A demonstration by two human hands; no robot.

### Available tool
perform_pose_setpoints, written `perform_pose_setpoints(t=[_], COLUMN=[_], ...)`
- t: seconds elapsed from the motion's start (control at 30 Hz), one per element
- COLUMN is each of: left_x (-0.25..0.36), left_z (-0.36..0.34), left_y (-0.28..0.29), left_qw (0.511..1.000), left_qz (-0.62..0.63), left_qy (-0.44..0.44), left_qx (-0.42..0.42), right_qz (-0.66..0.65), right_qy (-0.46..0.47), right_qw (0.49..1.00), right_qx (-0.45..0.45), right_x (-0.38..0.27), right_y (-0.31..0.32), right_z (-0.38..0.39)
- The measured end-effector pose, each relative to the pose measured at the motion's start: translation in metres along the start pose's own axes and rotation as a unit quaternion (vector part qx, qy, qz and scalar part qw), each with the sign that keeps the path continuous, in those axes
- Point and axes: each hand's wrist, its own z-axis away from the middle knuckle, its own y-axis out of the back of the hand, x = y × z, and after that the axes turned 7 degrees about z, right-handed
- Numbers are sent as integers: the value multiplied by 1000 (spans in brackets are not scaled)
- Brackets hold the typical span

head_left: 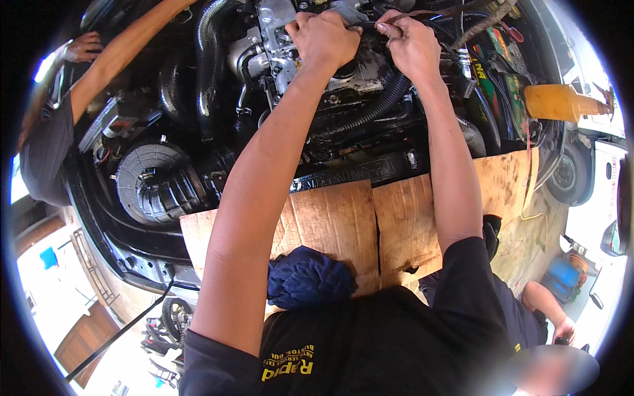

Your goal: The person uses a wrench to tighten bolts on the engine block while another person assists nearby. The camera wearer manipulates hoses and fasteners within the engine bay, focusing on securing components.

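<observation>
Both my arms reach over an open engine bay to the engine (356, 82) at the top of the view. My left hand (323, 41) is closed, its fingers curled at the end of a thin dark strip (367, 25). My right hand (413, 47) pinches the same strip between thumb and fingers, a short way to the right. From there a brownish length seems to run on to the upper right. Whether it is a hose, a cable or a gasket cannot be made out. Below my hands a black ribbed hose (370, 109) crosses the engine.
Stained cardboard (337, 214) covers the front edge, with a dark blue cloth (310, 277) on it. A yellow bottle (555, 102) stands right of the battery (502, 79). A round air filter housing (148, 171) sits left. Another person's arm (132, 53) reaches in; someone else's hand (563, 330) shows lower right.
</observation>
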Motion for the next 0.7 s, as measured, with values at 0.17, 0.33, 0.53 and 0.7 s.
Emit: perform_pose_setpoints(t=[0.17,0.33,0.53,0.7], left_x=[2,-1,3,1], left_z=[0,2,4,2], left_y=[0,0,1,0], left_qw=[1000,1000,1000,1000], left_qz=[-21,-11,-8,-3], left_qy=[0,-4,-4,3], left_qx=[9,17,4,11], right_qz=[-61,-107,18,-150], right_qy=[-36,-47,-18,-110], right_qw=[997,991,999,982], right_qx=[-27,-64,24,-46], right_x=[9,3,-3,5], right_y=[-3,-1,-2,-7], right_z=[0,-1,-1,-4])
